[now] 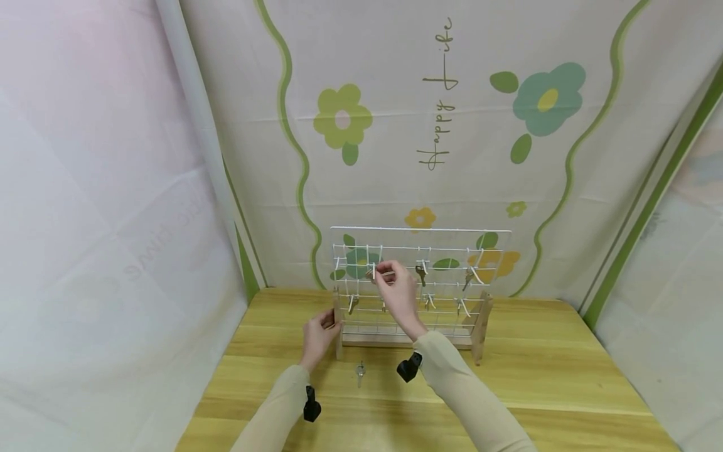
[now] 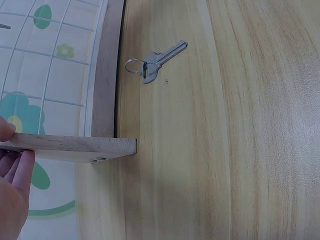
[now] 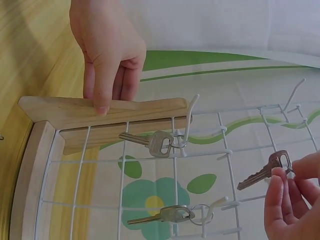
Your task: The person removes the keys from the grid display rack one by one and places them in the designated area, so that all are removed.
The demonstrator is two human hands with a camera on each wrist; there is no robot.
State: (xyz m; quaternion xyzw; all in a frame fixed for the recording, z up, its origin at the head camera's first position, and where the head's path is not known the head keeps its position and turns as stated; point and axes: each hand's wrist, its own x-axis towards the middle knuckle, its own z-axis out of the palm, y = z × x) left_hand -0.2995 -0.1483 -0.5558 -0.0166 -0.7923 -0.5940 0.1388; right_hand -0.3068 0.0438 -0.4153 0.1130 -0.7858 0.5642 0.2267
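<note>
My right hand (image 1: 398, 295) is at the upper left part of a white wire grid rack (image 1: 420, 230). In the right wrist view its fingertips pinch a key (image 3: 261, 172) near the ring end, in front of the wires. Whether that ring is on a hook cannot be told. My left hand (image 1: 318, 339) grips the rack's left wooden upright (image 2: 70, 144), thumb on one side and fingers on the other. Two hanging keys, one (image 3: 160, 144) near the upright and another (image 3: 175, 214) farther along, hang by rings from white hooks.
A loose silver key (image 2: 156, 65) with a ring lies on the wooden table (image 1: 542, 376) before the rack. More keys hang on the right, including a dark one (image 1: 420, 275). A flower-printed cloth (image 1: 395, 157) hangs behind the rack.
</note>
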